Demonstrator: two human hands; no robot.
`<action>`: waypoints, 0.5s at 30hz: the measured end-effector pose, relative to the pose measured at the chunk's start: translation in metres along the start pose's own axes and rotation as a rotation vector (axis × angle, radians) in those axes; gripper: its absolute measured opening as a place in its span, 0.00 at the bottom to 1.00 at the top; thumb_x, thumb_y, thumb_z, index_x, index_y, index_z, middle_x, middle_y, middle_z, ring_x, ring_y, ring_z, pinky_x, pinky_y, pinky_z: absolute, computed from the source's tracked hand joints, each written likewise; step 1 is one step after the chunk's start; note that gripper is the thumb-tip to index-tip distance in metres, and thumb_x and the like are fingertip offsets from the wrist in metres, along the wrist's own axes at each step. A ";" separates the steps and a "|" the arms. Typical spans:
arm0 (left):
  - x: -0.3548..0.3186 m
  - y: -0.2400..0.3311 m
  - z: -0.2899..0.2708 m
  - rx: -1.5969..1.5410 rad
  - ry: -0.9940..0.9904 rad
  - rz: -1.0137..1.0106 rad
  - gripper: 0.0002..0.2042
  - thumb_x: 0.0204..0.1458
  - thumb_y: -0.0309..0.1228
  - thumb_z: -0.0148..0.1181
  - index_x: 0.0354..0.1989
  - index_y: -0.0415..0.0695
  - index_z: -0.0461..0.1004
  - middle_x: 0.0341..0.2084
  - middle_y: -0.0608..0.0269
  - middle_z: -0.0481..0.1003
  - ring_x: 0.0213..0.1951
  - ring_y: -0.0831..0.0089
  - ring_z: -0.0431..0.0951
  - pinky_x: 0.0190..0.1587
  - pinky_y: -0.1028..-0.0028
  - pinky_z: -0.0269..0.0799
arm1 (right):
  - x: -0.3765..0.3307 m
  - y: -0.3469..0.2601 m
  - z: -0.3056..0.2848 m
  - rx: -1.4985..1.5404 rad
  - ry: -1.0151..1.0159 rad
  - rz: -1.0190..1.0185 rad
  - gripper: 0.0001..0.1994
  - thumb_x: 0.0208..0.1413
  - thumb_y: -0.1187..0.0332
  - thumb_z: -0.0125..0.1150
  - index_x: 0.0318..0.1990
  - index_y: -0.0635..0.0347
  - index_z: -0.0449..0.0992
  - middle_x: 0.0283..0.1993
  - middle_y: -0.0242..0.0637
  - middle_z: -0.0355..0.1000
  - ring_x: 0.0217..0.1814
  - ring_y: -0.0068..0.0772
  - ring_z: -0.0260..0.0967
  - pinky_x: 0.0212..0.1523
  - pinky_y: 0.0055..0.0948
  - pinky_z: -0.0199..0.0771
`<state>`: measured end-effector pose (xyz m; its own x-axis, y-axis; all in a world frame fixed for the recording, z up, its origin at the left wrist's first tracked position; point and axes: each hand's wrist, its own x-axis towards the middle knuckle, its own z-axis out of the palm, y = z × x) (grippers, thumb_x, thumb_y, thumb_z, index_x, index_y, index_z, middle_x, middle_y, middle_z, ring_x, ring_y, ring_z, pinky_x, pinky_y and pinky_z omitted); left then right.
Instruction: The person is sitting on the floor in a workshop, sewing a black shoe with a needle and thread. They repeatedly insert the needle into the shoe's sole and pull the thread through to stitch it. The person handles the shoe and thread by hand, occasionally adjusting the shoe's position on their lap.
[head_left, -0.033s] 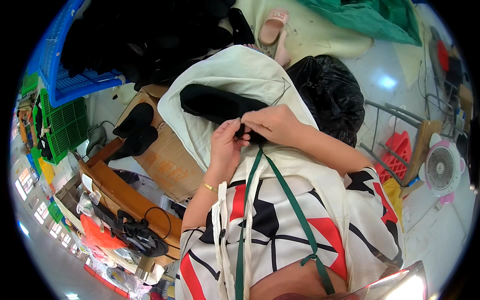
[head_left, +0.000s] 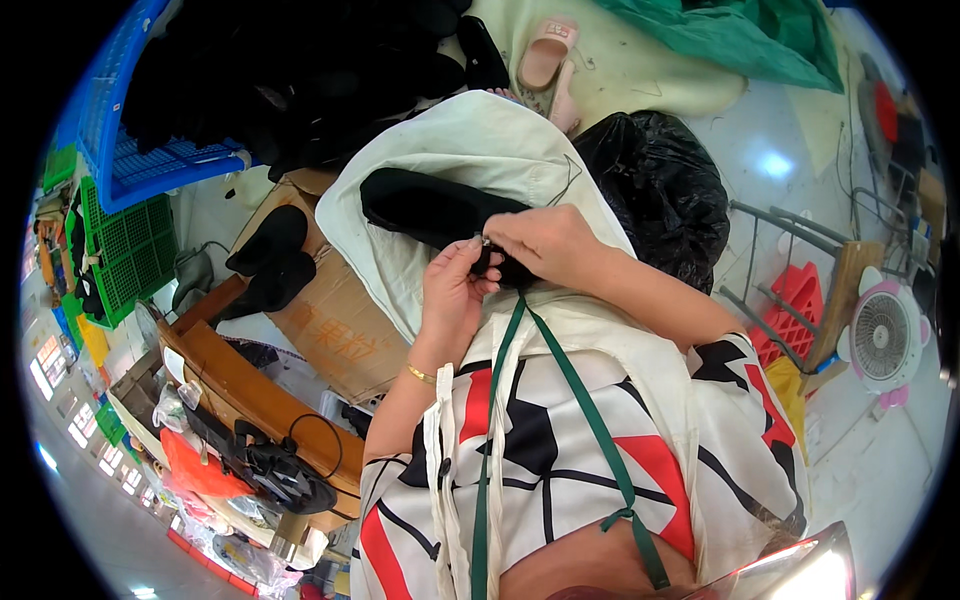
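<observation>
Head view: the long black fabric shoe upper (head_left: 430,212) lies on the cream cloth apron (head_left: 480,140), its long axis running up and to the left, away from the fingers. Both hands pinch its near end; the left hand (head_left: 452,295) grips from below, the right hand (head_left: 545,240) from above (neither is nearer).
</observation>
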<state>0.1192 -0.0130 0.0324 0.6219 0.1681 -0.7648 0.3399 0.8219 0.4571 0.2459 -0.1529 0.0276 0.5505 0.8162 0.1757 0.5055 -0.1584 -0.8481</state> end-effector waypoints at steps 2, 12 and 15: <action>0.000 0.001 0.001 -0.017 0.005 0.002 0.07 0.59 0.32 0.58 0.36 0.41 0.74 0.28 0.58 0.79 0.24 0.76 0.77 0.25 0.79 0.75 | 0.005 0.004 0.004 -0.120 0.113 0.051 0.01 0.54 0.69 0.60 0.33 0.51 0.75 0.24 0.32 0.74 0.26 0.36 0.74 0.23 0.34 0.71; -0.002 -0.002 0.002 -0.076 0.008 -0.017 0.07 0.60 0.31 0.57 0.36 0.41 0.73 0.29 0.57 0.79 0.25 0.76 0.76 0.26 0.79 0.76 | -0.017 -0.011 -0.017 0.245 -0.131 0.328 0.09 0.58 0.74 0.58 0.45 0.60 0.77 0.31 0.40 0.76 0.29 0.30 0.74 0.33 0.25 0.73; -0.003 -0.002 0.003 -0.086 0.009 -0.019 0.06 0.60 0.31 0.57 0.36 0.41 0.73 0.29 0.57 0.79 0.25 0.76 0.77 0.26 0.79 0.76 | -0.020 -0.011 -0.015 0.208 -0.135 0.342 0.09 0.57 0.74 0.58 0.44 0.61 0.78 0.33 0.42 0.77 0.31 0.34 0.76 0.34 0.26 0.74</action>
<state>0.1192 -0.0171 0.0349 0.6093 0.1569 -0.7772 0.2891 0.8688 0.4020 0.2393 -0.1759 0.0406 0.5641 0.8039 -0.1888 0.1568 -0.3287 -0.9313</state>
